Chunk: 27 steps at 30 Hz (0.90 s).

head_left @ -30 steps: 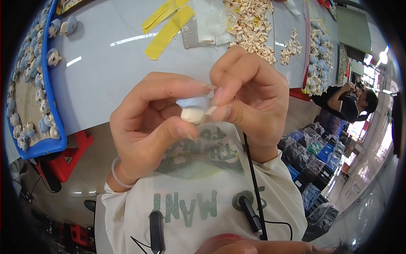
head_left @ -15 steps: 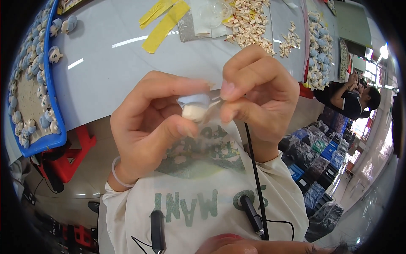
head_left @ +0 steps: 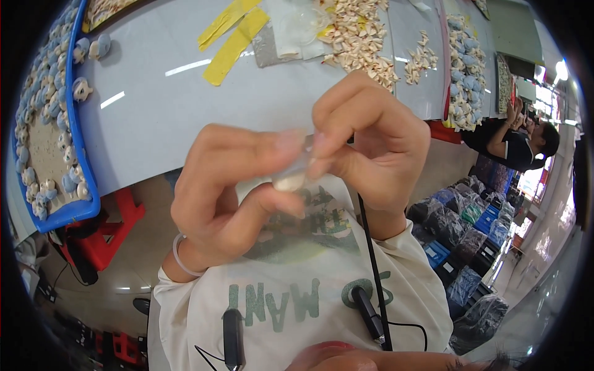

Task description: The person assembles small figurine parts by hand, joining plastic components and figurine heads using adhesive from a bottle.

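Close under the camera, my left hand [head_left: 229,191] and my right hand [head_left: 371,148] meet over my chest. Between their fingertips they pinch a small cream-white piece [head_left: 289,181] inside a thin clear plastic bag [head_left: 303,162]. My left thumb presses under the piece, my left forefinger lies over it. My right thumb and forefinger grip the bag's upper edge. A pale band circles my left wrist. Most of the piece is hidden by fingers.
A grey table [head_left: 154,117] lies beyond the hands. A blue tray [head_left: 80,204] of small blue-and-white figures stands at its left. Yellow strips [head_left: 232,37], a heap of cream pieces [head_left: 359,37] and more figures [head_left: 464,68] lie at the back. Another person [head_left: 520,145] is at the right.
Both hands have come closer to the camera and shifted slightly. The left forefinger now reaches across to the right fingertips, and the piece sits lower between the thumbs.
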Available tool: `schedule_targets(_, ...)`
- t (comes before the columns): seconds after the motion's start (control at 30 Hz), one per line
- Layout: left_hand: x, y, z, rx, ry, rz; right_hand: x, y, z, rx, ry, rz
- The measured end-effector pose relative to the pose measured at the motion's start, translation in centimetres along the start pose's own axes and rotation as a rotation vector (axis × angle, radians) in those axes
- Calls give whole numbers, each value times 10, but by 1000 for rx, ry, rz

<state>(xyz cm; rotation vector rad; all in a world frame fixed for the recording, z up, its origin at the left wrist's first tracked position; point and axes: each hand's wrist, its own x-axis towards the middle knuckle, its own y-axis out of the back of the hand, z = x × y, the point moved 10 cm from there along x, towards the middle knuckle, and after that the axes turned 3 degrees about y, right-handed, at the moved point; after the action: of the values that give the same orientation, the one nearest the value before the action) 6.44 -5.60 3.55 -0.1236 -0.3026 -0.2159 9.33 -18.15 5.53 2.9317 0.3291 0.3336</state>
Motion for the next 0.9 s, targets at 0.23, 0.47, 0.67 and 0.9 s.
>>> schedule_targets(0.23, -3, -20, 45, 612, -429, -28, -4, -7, 7, 394, -195, -147)
schedule_targets(0.47, -3, -19, 41, 691, -408, 31, -13, 38, 16, 158, -135, -189)
schedule_targets(0.67, 5, 15, 26, 749, -268, 83, -29, 251, 24, -1098, -46, 577)
schedule_targets(0.9, 6, 35, 40, 917, -427, 193, -24, 277, 42, -1463, -63, 406)
